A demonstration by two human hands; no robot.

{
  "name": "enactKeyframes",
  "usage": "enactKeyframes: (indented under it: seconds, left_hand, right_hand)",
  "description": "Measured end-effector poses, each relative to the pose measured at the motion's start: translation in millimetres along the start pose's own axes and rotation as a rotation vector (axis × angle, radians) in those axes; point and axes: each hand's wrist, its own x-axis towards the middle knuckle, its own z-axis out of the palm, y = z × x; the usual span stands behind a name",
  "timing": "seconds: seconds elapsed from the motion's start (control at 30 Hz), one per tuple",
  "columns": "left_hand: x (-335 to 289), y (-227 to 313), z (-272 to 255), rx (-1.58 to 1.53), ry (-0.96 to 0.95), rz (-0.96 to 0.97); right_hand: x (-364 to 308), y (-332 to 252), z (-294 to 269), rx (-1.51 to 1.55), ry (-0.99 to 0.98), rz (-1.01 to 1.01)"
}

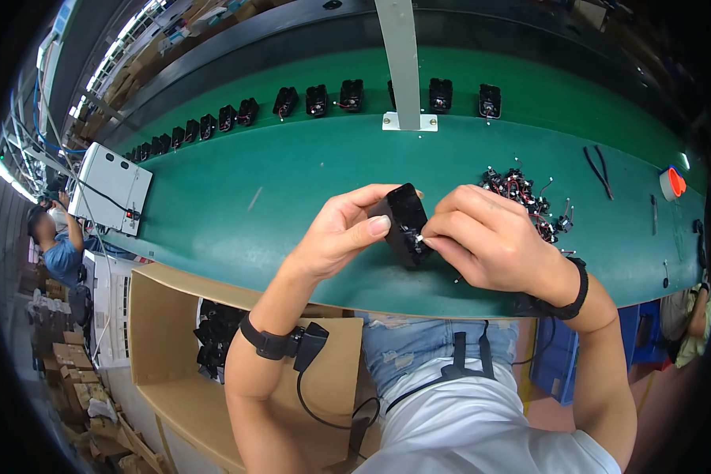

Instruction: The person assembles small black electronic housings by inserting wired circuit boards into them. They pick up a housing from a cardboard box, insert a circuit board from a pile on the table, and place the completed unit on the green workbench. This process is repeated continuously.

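Above the near part of the green bench, my left hand is closed around a black box-shaped plastic housing, thumb on its near side. The housing is tilted, and its inside is too dark to make out fully. At its right edge my right hand pinches a small white connector between thumb and fingertips, touching the housing. Right of the hands lies a loose pile of small black parts with red and black wires and white plugs.
Several black housings with wires line the far green strip. A grey post rises beyond my hands. Tweezers and an orange-and-white roll lie right; a white machine stands left. Below is a cardboard box of black parts.
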Motion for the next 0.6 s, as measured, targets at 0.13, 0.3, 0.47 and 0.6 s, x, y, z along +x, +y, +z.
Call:
enactKeyframes:
  seconds: [0.13,0.3,0.47,0.6]
  left_hand:
    - [1.1,-2.0,-0.7,0.085,-0.012,0.005]
    - [2.6,-7.8,2.8,0.031,-0.001,-0.020]
    - [1.4,-10.0,5.5,-0.002,0.039,-0.052]
    - [4.0,-6.6,12.4,-0.088,0.122,-0.013]
  right_hand:
    - [-6.0,-6.0,-0.5,-0.174,-0.021,-0.015]
    - [-12.7,-10.3,6.9,-0.218,-0.085,0.006]
    - [-9.1,1.0,8.0,0.103,-0.058,0.107]
    - [-7.3,13.0,3.5,0.385,-0.086,0.238]
